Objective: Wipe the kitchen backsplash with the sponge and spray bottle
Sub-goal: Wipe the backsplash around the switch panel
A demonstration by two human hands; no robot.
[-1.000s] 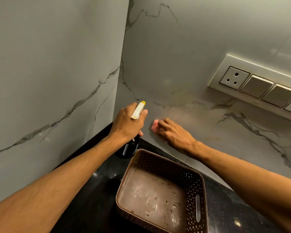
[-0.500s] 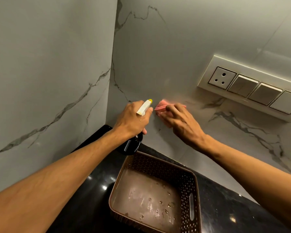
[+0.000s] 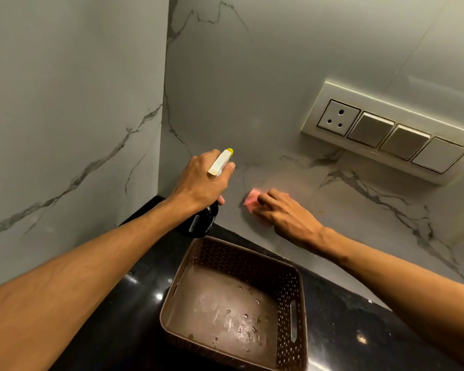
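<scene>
Your left hand grips the dark spray bottle, nozzle toward the backsplash. Just right of it, your right hand presses the pink sponge flat against the marble, fingers extended. A brown basket sits below both hands.

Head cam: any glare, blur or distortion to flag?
Head view: wide-angle bend tilts the switch panel and wall corner; specular spots on the black counter and in the wet basket; pink sponge under the right hand slightly soft, tinting the backsplash; left hand and spray bottle sharp.
</scene>
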